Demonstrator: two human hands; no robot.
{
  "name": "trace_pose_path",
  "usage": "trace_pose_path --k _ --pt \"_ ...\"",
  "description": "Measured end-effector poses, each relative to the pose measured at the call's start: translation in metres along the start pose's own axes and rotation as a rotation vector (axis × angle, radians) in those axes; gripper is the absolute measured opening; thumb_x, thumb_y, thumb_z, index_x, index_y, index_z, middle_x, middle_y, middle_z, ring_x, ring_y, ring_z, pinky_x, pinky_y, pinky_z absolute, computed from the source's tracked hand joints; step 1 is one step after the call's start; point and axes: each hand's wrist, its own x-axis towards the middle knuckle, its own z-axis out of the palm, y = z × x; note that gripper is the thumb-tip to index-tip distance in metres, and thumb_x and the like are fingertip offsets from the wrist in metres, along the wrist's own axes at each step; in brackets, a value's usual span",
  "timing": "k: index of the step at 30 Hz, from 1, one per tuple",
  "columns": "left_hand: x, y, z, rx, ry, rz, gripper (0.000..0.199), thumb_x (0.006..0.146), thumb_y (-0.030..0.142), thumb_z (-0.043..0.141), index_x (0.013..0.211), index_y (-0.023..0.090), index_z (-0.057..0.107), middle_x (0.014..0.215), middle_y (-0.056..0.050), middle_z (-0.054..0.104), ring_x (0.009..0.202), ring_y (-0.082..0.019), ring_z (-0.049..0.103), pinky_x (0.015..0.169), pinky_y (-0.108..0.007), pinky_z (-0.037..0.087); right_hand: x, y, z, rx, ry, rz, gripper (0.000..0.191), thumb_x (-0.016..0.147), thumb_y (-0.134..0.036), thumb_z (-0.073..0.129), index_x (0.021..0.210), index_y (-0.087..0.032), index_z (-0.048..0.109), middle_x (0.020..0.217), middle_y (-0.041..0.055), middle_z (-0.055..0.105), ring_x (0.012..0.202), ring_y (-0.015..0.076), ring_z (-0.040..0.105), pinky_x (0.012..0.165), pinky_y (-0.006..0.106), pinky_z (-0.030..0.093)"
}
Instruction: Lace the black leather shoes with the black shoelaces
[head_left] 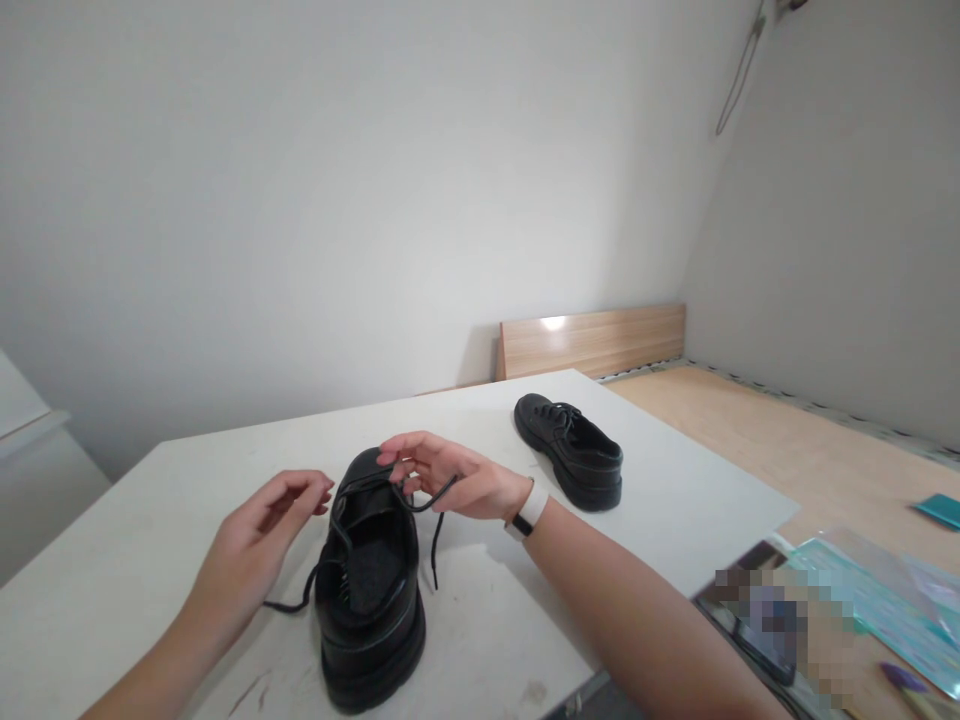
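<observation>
A black lace-up shoe [375, 645] stands on the white table [480, 640], toe pointing away and heel nearest me. At its left side is my left hand [259, 525], thumb and fingertips together; whatever is between them, if anything, is too small to name. My right hand [450, 480] reaches over the toe area from the right, its curled fingers on a black shoelace [427, 503]. One lace end hangs down at the shoe's right, and another length lies on the table at its left, near my left wrist.
A second black shoe [574, 450], its lace in place, stands farther back on the right of the table. Beyond the right edge are a wooden surface [750, 420], a wooden board [592, 340] against the wall, and plastic packets [877, 600].
</observation>
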Motion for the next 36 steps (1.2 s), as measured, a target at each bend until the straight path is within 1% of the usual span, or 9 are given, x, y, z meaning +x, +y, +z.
trace_pose_path --k 4,7,10,17,20,24,29,32,36 --pt "0.004 -0.01 0.007 0.09 -0.062 0.027 0.048 0.075 0.067 0.065 0.099 0.026 0.075 0.105 -0.006 0.074 0.099 -0.027 0.069 0.088 -0.036 0.055 -0.005 -0.008 -0.007 0.022 -0.08 0.032 0.083 0.06 -0.047 0.09 0.134 -0.025 0.058 0.14 0.0101 0.052 0.119 0.022 0.052 0.101 0.034 0.04" --pt "0.004 -0.013 0.007 0.109 -0.091 0.042 0.049 0.077 0.067 0.063 0.102 0.027 0.076 0.11 -0.006 0.074 0.105 -0.028 0.068 0.095 -0.039 0.053 0.001 0.008 -0.013 -0.18 0.189 -0.014 0.06 0.076 -0.061 0.074 0.122 -0.023 0.066 0.127 0.0104 0.061 0.101 0.0184 0.059 0.088 0.031 0.047" --pt "0.004 -0.014 0.006 0.097 -0.062 -0.038 0.052 0.073 0.069 0.065 0.101 0.027 0.076 0.111 -0.007 0.076 0.107 -0.031 0.068 0.096 -0.041 0.053 0.011 0.036 -0.019 -0.52 0.438 -0.01 0.042 0.082 -0.054 0.07 0.107 -0.019 0.072 0.102 0.0074 0.069 0.078 0.0143 0.058 0.071 0.028 0.047" --pt "0.004 -0.012 0.007 0.066 -0.059 -0.1 0.048 0.068 0.067 0.069 0.088 0.023 0.074 0.098 -0.008 0.077 0.096 -0.03 0.071 0.091 -0.039 0.055 0.019 0.067 -0.025 -0.631 0.582 -0.007 0.027 0.085 -0.039 0.069 0.098 -0.017 0.075 0.081 0.0039 0.069 0.065 0.0137 0.059 0.061 0.027 0.05" --pt "0.004 -0.012 0.01 0.071 -0.041 -0.07 0.048 0.069 0.066 0.069 0.089 0.022 0.072 0.094 -0.007 0.076 0.088 -0.028 0.071 0.083 -0.037 0.057 0.02 0.066 -0.022 -0.688 0.654 -0.034 0.019 0.086 -0.032 0.067 0.092 -0.016 0.075 0.077 0.0034 0.069 0.064 0.0144 0.059 0.06 0.027 0.05" --pt "0.004 -0.01 0.015 0.174 0.039 0.057 0.044 0.078 0.064 0.06 0.089 0.022 0.067 0.092 -0.007 0.073 0.086 -0.026 0.069 0.082 -0.037 0.055 0.021 0.059 -0.009 -0.813 0.727 -0.125 0.009 0.087 -0.023 0.064 0.087 -0.018 0.071 0.089 0.0045 0.068 0.078 0.0161 0.059 0.072 0.03 0.049" --pt "-0.002 0.003 0.017 0.239 0.08 0.098 0.034 0.089 0.055 0.05 0.099 0.023 0.058 0.095 -0.005 0.072 0.093 -0.025 0.069 0.085 -0.036 0.052 0.018 0.044 0.018 -0.949 0.669 -0.269 0.013 0.097 -0.024 0.049 0.096 -0.019 0.061 0.094 0.0057 0.067 0.091 0.0184 0.059 0.088 0.035 0.045" --pt "-0.004 0.01 0.013 0.196 0.124 0.156 0.028 0.087 0.051 0.054 0.095 0.023 0.055 0.086 -0.003 0.069 0.083 -0.023 0.069 0.078 -0.032 0.054 0.015 0.037 0.026 -0.97 0.621 -0.308 0.013 0.097 -0.027 0.048 0.096 -0.019 0.058 0.09 0.0047 0.066 0.088 0.0185 0.059 0.085 0.035 0.044" --pt "0.0 0.007 -0.002 0.213 0.181 0.191 0.029 0.083 0.049 0.06 0.096 0.023 0.057 0.084 -0.002 0.065 0.074 -0.02 0.065 0.069 -0.028 0.054 0.012 0.031 0.02 -1.002 0.663 -0.328 0.009 0.087 -0.026 0.064 0.091 -0.019 0.06 0.084 0.0014 0.062 0.079 0.0164 0.056 0.08 0.032 0.044"
